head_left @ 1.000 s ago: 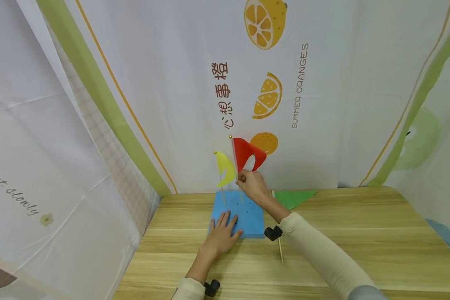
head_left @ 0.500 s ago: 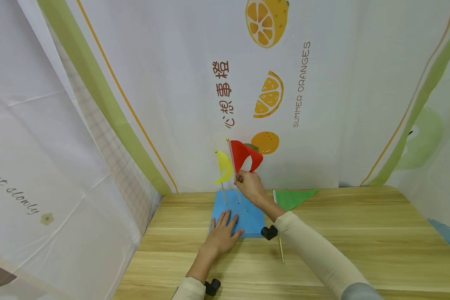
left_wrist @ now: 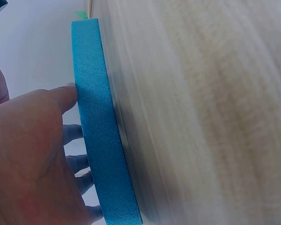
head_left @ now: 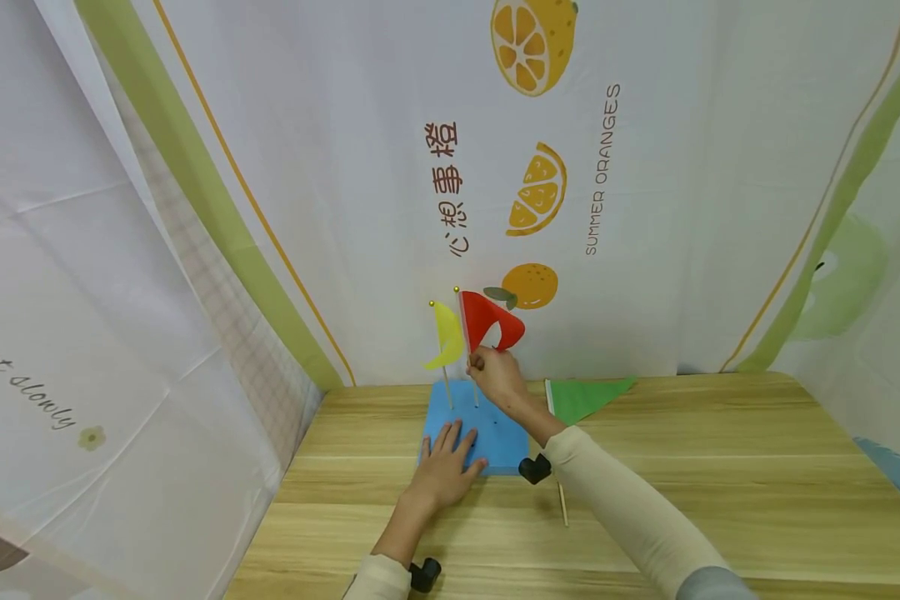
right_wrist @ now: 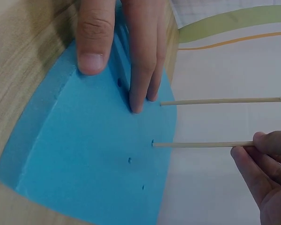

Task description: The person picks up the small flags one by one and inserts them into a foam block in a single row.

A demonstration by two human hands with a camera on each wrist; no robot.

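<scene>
My right hand (head_left: 499, 379) pinches the thin wooden stick of a red flag (head_left: 486, 321). In the right wrist view the lower end of that stick (right_wrist: 201, 145) stands in a hole of the blue foam block (right_wrist: 79, 154). Fingers spread and straight, my left hand (head_left: 444, 477) rests on the near left part of the block. The left wrist view shows its thumb and fingertips at the block's top edge. A yellow flag (head_left: 450, 337) stands upright in the block, just left of the red one.
A green flag (head_left: 585, 398) lies on the wooden table (head_left: 682, 483) to the right, its stick partly behind my right forearm. Several small holes, one hole (right_wrist: 129, 160) among them, dot the block. A white printed curtain (head_left: 375, 208) hangs behind the table.
My right hand and the red flag have moved slightly left and down, and the stick's end has come to a hole in the block. My left hand has stayed put.
</scene>
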